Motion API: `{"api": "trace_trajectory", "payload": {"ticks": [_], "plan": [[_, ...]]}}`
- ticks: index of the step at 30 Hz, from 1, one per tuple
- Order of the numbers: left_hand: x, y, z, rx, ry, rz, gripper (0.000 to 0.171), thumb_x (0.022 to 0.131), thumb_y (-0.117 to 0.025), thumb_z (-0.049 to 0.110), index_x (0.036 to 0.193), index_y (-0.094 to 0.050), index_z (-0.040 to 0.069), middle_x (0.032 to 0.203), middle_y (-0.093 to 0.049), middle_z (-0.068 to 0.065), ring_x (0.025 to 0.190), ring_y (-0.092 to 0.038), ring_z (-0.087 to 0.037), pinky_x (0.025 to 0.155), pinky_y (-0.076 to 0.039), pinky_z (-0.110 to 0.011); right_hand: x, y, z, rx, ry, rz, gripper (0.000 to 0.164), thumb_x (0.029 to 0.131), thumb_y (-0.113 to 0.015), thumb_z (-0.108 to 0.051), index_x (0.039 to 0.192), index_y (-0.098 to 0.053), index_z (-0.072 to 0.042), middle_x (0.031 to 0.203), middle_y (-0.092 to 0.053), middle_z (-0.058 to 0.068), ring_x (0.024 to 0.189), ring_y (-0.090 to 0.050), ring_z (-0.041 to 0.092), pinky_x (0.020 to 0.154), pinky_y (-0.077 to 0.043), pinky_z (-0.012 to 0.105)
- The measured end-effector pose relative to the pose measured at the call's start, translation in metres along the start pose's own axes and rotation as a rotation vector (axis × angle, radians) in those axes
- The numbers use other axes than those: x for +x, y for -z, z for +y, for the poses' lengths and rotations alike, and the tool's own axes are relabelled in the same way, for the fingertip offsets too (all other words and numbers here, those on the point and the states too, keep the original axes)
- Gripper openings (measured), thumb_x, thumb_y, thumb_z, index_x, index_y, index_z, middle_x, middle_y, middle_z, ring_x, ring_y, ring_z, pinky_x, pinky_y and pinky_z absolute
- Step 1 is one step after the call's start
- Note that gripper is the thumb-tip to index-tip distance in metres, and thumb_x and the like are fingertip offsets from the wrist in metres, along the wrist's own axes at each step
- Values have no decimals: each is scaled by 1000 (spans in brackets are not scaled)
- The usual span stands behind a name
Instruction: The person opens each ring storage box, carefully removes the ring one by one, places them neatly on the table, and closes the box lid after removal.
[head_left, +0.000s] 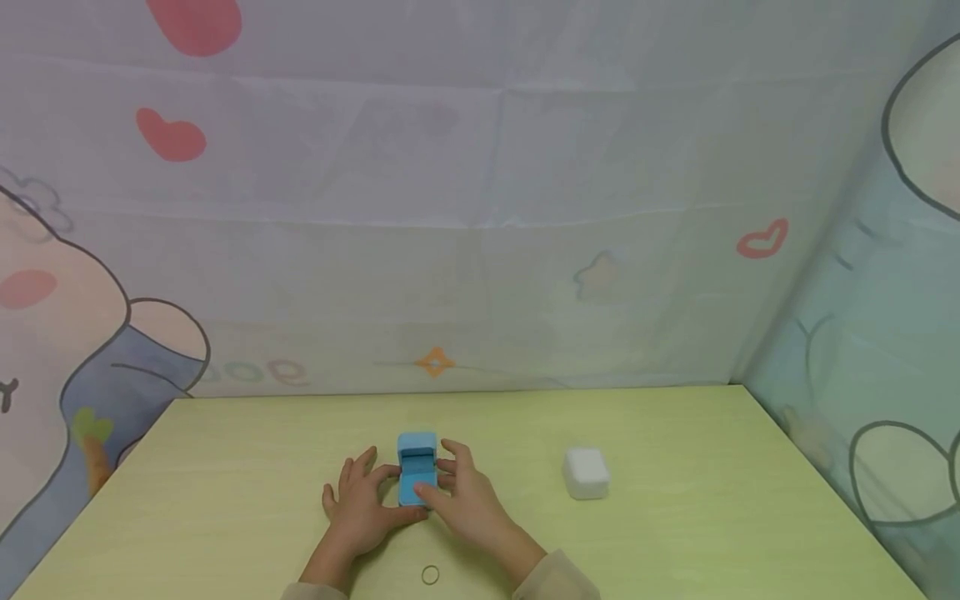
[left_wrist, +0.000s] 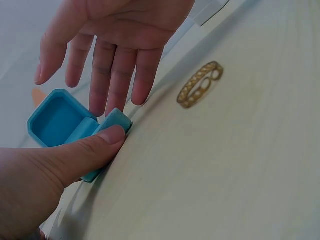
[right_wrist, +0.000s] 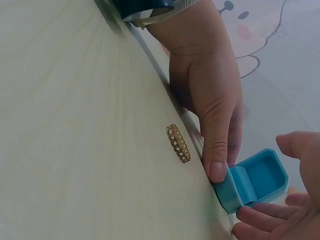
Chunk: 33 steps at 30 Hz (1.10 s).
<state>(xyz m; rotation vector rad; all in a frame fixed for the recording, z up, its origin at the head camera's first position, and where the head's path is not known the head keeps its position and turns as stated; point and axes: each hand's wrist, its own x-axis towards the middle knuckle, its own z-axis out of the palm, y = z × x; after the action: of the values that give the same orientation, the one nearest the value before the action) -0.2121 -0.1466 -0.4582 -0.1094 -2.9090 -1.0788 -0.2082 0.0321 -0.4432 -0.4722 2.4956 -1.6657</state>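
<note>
A small light-blue ring box (head_left: 417,442) stands on the table with its lid raised and its inside showing. My left hand (head_left: 358,512) grips it from the left, the thumb across its front and the index finger along its side. On the other side is my right hand (head_left: 468,500), its fingers fairly straight beside the box; its thumb lies over the base in the head view. In the right wrist view these fingertips (right_wrist: 250,216) touch or nearly touch the box. A gold openwork ring (right_wrist: 178,143) lies on the tabletop, nearer to me than the box.
To the right of my hands stands a white rounded box (head_left: 587,473) on the pale yellow-green table (head_left: 697,517). Behind the table's far edge hangs a printed cloth (head_left: 480,283), and more cloth lines the sides.
</note>
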Motion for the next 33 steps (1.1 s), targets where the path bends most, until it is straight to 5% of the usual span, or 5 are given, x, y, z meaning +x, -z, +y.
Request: {"api": "trace_trajectory", "payload": {"ticks": [33], "plan": [[2, -2, -2, -24, -2, 0, 72, 62, -82, 52, 118, -62, 11, 151, -24, -24, 140, -5, -52, 100, 3, -76, 20, 7, 2, 148, -22, 26, 56, 96, -55, -32, 136, -43, 4, 126, -58, 26, 116, -57, 38, 89, -52, 48]]}}
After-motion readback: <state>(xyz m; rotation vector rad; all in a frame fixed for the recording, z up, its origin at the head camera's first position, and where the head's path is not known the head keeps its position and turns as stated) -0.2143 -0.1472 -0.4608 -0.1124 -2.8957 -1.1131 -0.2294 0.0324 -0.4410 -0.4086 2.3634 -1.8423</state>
